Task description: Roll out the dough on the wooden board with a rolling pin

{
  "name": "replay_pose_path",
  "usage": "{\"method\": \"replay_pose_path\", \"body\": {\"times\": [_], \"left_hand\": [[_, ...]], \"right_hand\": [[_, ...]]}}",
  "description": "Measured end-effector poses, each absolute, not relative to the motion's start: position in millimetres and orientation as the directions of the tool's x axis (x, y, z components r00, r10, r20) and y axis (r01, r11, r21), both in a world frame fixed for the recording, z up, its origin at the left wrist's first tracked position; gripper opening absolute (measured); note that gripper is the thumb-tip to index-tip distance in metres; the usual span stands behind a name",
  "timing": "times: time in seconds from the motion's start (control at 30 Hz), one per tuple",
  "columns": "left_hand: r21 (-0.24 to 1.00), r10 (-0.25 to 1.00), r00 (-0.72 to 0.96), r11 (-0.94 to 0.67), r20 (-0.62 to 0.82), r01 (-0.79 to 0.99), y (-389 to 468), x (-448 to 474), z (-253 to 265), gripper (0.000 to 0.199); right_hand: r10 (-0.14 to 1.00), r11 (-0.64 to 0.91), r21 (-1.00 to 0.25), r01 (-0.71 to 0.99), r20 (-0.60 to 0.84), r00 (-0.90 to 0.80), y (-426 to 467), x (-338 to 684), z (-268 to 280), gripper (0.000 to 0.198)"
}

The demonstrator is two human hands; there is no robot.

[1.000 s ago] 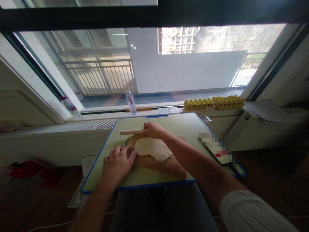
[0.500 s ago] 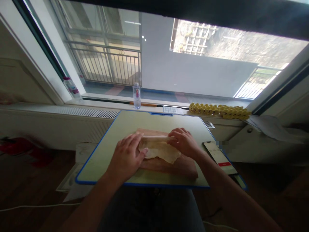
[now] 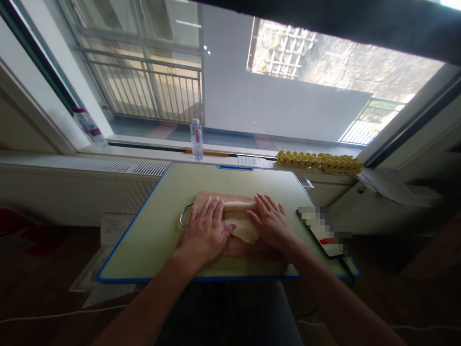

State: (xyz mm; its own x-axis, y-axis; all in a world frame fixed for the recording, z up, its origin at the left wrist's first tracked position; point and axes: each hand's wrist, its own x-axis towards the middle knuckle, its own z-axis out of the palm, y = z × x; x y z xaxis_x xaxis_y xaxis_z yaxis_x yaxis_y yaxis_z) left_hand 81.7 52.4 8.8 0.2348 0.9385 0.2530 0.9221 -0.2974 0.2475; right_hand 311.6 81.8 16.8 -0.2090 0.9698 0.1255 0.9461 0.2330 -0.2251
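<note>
A wooden rolling pin (image 3: 239, 206) lies crosswise over a thin, pale sheet of dough (image 3: 247, 232). Under the dough is a wooden cutting board (image 3: 237, 250) with a metal loop handle at its left. My left hand (image 3: 207, 228) rests flat over the pin's left end, fingers stretched forward and the thumb by the dough. On the pin's right end lies my right hand (image 3: 272, 218), open with its fingers extended and its palm down. Both pin ends are hidden under my hands, and so are parts of the dough's sides.
The board sits on a light folding table (image 3: 147, 240) with a blue rim. A phone (image 3: 320, 233) lies at its right edge. Beyond, the windowsill bears a clear bottle (image 3: 196, 140), a second bottle (image 3: 90, 128) and a yellow egg-carton-like strip (image 3: 319, 162).
My fingers went from curled around the pin's ends to stretched flat on top of it. The metal handle at the board's left shows now. The view shifted slightly.
</note>
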Motion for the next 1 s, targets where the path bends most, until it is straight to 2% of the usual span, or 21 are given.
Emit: {"method": "replay_pose_path", "body": {"times": [0.23, 0.4, 0.5, 0.77, 1.0], "left_hand": [[0.202, 0.937, 0.259, -0.308, 0.234, 0.93, 59, 80, 11, 0.085], [0.181, 0.917, 0.301, -0.353, 0.261, 0.918, 28, 73, 3, 0.089], [0.138, 0.913, 0.309, -0.353, 0.266, 0.925, 38, 74, 5, 0.085], [0.123, 0.958, 0.266, -0.278, 0.104, 0.953, 100, 84, 29, 0.089], [0.085, 0.882, 0.353, -0.396, 0.313, 0.914, 37, 69, 5, 0.09]], "right_hand": [[0.983, 0.179, -0.249, 0.952, 0.09, -0.161, 82, 305, 24, 0.076], [0.985, 0.137, -0.19, 0.972, 0.128, -0.114, 39, 298, 19, 0.078], [0.991, 0.094, -0.173, 0.98, 0.105, -0.077, 49, 290, 20, 0.079], [0.997, 0.066, -0.193, 0.979, -0.013, -0.07, 110, 288, 35, 0.085], [0.99, 0.133, -0.153, 0.979, 0.056, -0.126, 37, 293, 24, 0.086]]}}
